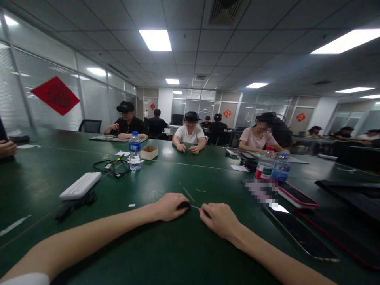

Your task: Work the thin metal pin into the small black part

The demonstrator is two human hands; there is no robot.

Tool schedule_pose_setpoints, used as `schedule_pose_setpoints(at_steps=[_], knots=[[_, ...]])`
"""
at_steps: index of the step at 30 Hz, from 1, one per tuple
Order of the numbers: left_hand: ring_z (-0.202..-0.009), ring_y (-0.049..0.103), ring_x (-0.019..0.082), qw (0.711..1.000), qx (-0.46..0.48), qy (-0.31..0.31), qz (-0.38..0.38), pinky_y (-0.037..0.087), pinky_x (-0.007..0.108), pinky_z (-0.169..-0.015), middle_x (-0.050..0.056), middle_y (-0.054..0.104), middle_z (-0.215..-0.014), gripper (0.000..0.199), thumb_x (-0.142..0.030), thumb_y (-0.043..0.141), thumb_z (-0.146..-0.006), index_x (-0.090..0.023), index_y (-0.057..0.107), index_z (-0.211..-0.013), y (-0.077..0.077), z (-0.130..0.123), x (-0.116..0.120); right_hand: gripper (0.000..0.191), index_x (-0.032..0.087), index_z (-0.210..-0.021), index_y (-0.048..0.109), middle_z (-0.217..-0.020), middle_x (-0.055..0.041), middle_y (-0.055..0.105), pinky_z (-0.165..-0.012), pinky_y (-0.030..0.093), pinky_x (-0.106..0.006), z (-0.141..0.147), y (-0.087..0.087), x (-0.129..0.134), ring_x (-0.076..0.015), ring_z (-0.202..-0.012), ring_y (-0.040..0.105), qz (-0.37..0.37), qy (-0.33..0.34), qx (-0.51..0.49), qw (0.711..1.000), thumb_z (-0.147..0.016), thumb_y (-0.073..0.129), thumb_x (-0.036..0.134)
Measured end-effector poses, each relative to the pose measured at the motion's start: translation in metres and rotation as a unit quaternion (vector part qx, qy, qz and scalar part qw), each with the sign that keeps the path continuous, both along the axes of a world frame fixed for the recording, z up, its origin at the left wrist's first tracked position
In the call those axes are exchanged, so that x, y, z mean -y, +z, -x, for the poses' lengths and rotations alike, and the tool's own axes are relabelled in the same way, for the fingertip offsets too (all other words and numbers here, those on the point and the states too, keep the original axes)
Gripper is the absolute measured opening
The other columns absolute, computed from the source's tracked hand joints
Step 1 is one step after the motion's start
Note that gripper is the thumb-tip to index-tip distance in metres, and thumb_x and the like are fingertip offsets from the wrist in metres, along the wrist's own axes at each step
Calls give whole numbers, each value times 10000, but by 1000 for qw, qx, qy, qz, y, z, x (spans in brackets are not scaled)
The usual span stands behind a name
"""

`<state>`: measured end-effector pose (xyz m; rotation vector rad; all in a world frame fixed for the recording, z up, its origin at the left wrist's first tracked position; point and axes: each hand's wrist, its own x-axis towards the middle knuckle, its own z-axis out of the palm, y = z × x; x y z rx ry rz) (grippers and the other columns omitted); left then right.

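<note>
Both my hands rest low over the green table (178,245), close together in front of me. My left hand (171,206) is closed around a small dark object (183,205), black and rounded at its end. A thin silvery shaft (194,207) spans the short gap between the hands. My right hand (221,218) is closed on the shaft's other end, where a bit of black shows under the fingers. Whether the dark object and the shaft are one piece or two, I cannot tell. The fingers hide most of both.
To the left lie a white power strip (80,186), black cables (114,168), a water bottle (135,152) and an open box (149,152). On the right are two bottles (265,164), a phone (303,229) and a red-edged phone (298,194). People sit across the table.
</note>
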<state>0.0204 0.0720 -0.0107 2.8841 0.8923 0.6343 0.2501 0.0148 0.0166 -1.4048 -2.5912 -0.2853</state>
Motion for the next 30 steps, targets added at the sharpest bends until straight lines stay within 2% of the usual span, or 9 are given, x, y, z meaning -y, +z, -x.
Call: schedule_pose_setpoints(at_steps=[10,14,16,20,22,25,30], knots=[[-809,595,167,1000,7,-21,9,438,264,-711,58,636,-942,293,-374,448,-933,-190,612,-1093,-2,2,-2,389,180,-811,632,-705,-21,628,-558,360,-198,1,-3,1,-99,-562,537,-12,-20,-8,1000,-973,327,360],[-804,594,167,1000,10,-19,12,437,262,-694,63,633,-943,299,-381,447,-933,-187,617,-1085,-1,2,0,377,173,-812,633,-700,-19,626,-550,348,-192,-1,-2,0,-91,-553,525,-8,-8,-19,1000,-970,344,356],[-800,598,166,1000,11,-18,15,437,261,-692,60,638,-942,299,-394,453,-931,-188,622,-1067,-1,2,0,372,170,-811,632,-685,-13,621,-546,341,-188,-4,-1,0,-84,-545,517,-10,10,-26,1000,-971,340,336],[-802,609,171,1000,7,-9,18,437,264,-710,51,653,-909,288,-407,460,-928,-191,634,-1009,-3,0,0,324,179,-802,636,-660,3,609,-511,300,-193,-3,-6,4,-74,-521,485,-25,111,3,993,-944,376,309],[-810,613,177,1000,6,-2,15,438,266,-719,51,657,-895,284,-404,463,-926,-189,637,-991,-3,0,0,313,178,-787,639,-660,-3,608,-497,281,-205,0,-9,7,-77,-516,473,-43,140,23,989,-929,394,312],[-816,614,180,1000,1,1,8,439,266,-717,56,658,-903,295,-409,456,-926,-188,637,-1002,0,0,1,328,175,-813,645,-686,-13,620,-519,301,-209,4,-9,9,-83,-535,492,-48,107,8,993,-943,376,312],[-813,613,184,1000,-4,11,0,446,277,-719,59,656,-914,296,-397,446,-929,-184,631,-1020,1,0,2,368,185,-818,635,-692,-6,628,-566,357,-216,5,0,8,-98,-549,530,4,-6,-25,1000,-972,340,342]])
